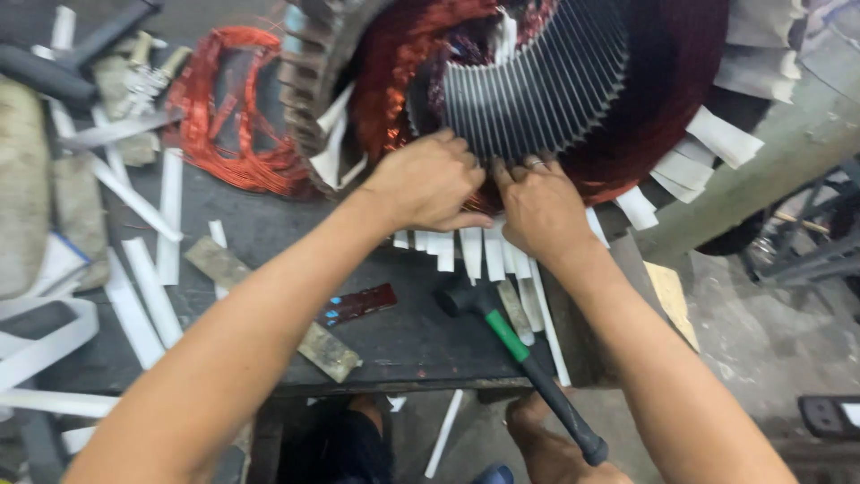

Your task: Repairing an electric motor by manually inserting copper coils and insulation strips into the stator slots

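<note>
A large motor stator is lying on its side beyond both hands, its round bore acting as the only holder here: it is carrying a ring of dark steel teeth, reddish copper windings packed around them, and white insulation strips sticking out of the slots at its lower edge.

The left hand is curling palm-down over that lower edge, fingers bent and close together, pressing on the windings just above the white strips; whether it is pinching anything underneath cannot be told. The right hand is lying right beside it, touching it at the thumb side, its fingers stretched forward and poking into the slots; a ring is showing on one finger. Nothing loose is visibly being gripped by it.

Just below the right hand, a hammer with a black head and green-and-black handle is resting on the dark workbench, its handle sticking out past the near edge. Below the left hand, a small dark red plate and a worn flat bar are lying on the bench. Far left of the left hand, a loose coil of copper wire and scattered white strips are crowding the surface. To the right of the right hand the bench is ending, with grey floor lying open beyond it.
</note>
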